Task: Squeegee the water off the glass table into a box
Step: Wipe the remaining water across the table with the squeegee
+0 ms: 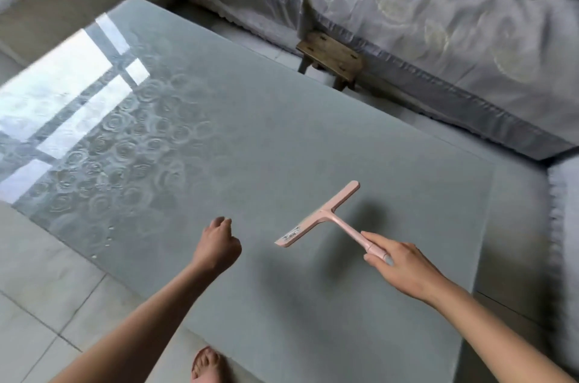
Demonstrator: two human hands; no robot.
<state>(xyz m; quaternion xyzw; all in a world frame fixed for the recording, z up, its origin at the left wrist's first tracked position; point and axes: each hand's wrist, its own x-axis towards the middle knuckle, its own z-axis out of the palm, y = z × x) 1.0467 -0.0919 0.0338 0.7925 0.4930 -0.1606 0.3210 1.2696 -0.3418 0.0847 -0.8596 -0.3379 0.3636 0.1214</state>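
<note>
Glass table (282, 132), right hand (404, 266) holding pink squeegee (326, 213), left hand (219, 245) fisted

right hand (404, 266): grips the pink squeegee (319, 216) handle
left hand (219, 245): curled, holding nothing
table (266, 132): glass, droplets (106, 237) by its left edge

Obs.: my forearms (150, 317) bare along their whole visible length; left hand (217, 246), right hand (404, 263) bare too; one bare foot (208, 365), toes showing.

The glass table (250, 138) stood on pale floor tiles (47, 304); water droplets (108, 244) lay near its left edge; a wooden stool (332, 60) stood on the tiles beyond it.
</note>
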